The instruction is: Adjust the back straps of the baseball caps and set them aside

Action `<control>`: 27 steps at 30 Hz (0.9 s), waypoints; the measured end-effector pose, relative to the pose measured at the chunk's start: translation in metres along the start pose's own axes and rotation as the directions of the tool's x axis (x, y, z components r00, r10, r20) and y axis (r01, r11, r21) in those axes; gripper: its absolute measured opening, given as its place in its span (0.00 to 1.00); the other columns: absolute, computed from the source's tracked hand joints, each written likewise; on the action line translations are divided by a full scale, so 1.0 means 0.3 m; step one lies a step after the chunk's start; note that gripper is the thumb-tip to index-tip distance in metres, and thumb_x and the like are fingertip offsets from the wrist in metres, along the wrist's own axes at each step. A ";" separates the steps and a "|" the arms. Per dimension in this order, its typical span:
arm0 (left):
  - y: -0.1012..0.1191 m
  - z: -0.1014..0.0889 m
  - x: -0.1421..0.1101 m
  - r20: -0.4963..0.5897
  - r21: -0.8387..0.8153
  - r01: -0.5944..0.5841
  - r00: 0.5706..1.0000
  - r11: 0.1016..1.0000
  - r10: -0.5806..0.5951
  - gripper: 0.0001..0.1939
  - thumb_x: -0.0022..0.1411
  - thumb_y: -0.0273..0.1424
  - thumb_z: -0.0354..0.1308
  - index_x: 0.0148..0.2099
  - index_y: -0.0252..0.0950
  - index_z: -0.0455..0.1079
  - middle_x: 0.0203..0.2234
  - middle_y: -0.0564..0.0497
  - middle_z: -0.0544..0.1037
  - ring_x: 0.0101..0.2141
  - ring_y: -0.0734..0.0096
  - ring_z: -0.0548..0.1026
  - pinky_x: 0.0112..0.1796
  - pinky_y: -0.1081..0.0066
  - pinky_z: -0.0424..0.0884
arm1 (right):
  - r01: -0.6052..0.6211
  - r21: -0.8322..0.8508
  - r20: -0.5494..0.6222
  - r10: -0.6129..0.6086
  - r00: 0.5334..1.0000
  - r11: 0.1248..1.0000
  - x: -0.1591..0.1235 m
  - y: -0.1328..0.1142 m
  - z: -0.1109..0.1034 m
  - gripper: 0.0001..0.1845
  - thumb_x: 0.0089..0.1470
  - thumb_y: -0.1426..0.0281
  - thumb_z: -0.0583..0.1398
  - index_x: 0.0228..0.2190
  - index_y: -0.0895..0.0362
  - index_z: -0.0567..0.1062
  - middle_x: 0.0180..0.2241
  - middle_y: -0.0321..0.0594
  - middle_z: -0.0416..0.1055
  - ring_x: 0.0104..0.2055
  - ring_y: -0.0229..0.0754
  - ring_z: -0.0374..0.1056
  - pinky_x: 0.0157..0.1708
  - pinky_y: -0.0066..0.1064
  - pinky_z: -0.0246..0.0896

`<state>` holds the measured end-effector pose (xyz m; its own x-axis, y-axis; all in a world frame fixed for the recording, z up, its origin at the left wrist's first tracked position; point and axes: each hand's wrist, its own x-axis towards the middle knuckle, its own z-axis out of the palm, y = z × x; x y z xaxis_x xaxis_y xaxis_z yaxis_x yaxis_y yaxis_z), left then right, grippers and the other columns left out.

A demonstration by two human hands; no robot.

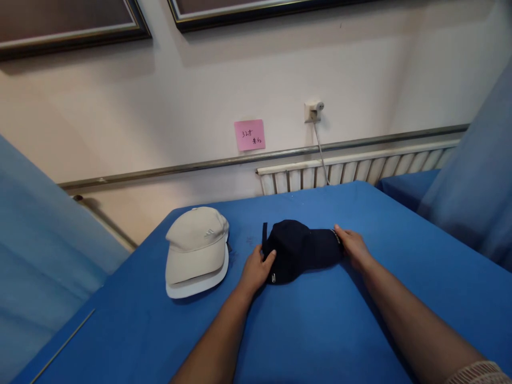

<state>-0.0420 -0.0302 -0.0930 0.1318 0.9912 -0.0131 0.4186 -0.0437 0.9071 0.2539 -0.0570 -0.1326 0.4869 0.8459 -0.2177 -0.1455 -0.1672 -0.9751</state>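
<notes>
A dark navy baseball cap [296, 248] lies on its side over the blue table cover, its brim pointing right. My left hand [258, 268] grips the back of the crown, thumb on top, beside an upright strap end [264, 233]. At the brim's outer edge, my right hand [352, 248] pinches the cap with the thumb above; its other fingers are partly hidden. A small safety-pin-like piece of metal [273, 278] shows near the cap's lower edge. To the left, a beige cap [196, 240] sits stacked over a white cap [200, 288], of which mostly the brim shows.
The blue-covered table [312, 330] reaches toward a wall with a radiator [348, 169] and a metal rail [224, 161]. A thin stick [64, 345] lies at the left edge. Blue curtains [40, 256] hang on both sides. A cord [321, 152] runs down from a wall socket [312, 112].
</notes>
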 end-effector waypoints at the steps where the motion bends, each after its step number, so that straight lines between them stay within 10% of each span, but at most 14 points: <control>1: -0.004 0.004 0.002 0.027 -0.160 0.039 0.999 0.986 -0.036 0.20 0.52 0.37 0.66 0.46 0.35 0.69 0.32 0.45 0.80 0.34 0.59 0.78 0.35 0.68 0.70 | -0.111 0.089 0.082 0.103 0.991 0.990 -0.018 -0.007 0.010 0.17 0.50 0.56 0.61 0.27 0.58 0.76 0.27 0.47 0.77 0.32 0.49 0.74 0.31 0.35 0.67; 5: -0.003 -0.017 0.017 0.136 -0.689 0.219 0.975 0.691 -0.175 0.19 0.50 0.23 0.66 0.45 0.34 0.68 0.32 0.47 0.80 0.30 0.66 0.79 0.33 0.70 0.74 | -0.454 0.311 0.293 0.370 0.882 0.835 -0.062 -0.032 0.038 0.09 0.54 0.68 0.59 0.26 0.59 0.75 0.24 0.44 0.76 0.24 0.42 0.72 0.27 0.31 0.68; 12: -0.011 -0.109 0.068 0.092 -0.984 0.140 0.930 0.112 -0.356 0.07 0.61 0.19 0.49 0.37 0.29 0.68 0.31 0.43 0.78 0.32 0.67 0.79 0.35 0.68 0.77 | -0.429 0.677 0.351 0.250 0.902 0.598 -0.073 -0.042 0.062 0.09 0.55 0.78 0.53 0.31 0.59 0.74 0.27 0.40 0.77 0.28 0.41 0.74 0.31 0.32 0.73; 19: 0.021 0.039 -0.033 0.433 -0.823 0.469 0.883 0.321 -0.182 0.09 0.60 0.27 0.59 0.44 0.30 0.70 0.44 0.39 0.77 0.43 0.60 0.77 0.42 0.66 0.74 | -0.474 0.706 0.450 0.183 0.874 0.526 -0.199 0.008 0.187 0.09 0.48 0.82 0.64 0.31 0.58 0.74 0.29 0.36 0.77 0.26 0.34 0.72 0.25 0.23 0.71; 23: 0.036 0.132 -0.093 0.311 -0.826 0.313 0.947 0.469 -0.084 0.15 0.53 0.27 0.67 0.44 0.33 0.72 0.40 0.45 0.78 0.39 0.67 0.77 0.44 0.69 0.71 | -0.515 0.621 0.516 0.187 0.836 0.591 -0.277 0.034 0.243 0.11 0.44 0.82 0.67 0.30 0.57 0.75 0.30 0.36 0.78 0.31 0.36 0.74 0.29 0.23 0.71; 27: 0.060 0.095 -0.084 0.185 -0.840 0.195 0.980 0.506 -0.070 0.17 0.50 0.28 0.69 0.43 0.34 0.72 0.36 0.48 0.78 0.34 0.72 0.77 0.37 0.72 0.73 | -0.552 0.468 0.624 0.185 0.759 0.690 -0.307 0.034 0.244 0.10 0.46 0.75 0.68 0.33 0.59 0.76 0.35 0.42 0.78 0.36 0.39 0.75 0.32 0.25 0.70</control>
<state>-0.0121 -0.0594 -0.0882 0.2664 0.9514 -0.1547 -0.5173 0.2765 0.8099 0.1446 -0.0996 -0.1193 -0.1948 0.9275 -0.3192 -0.7724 -0.3456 -0.5328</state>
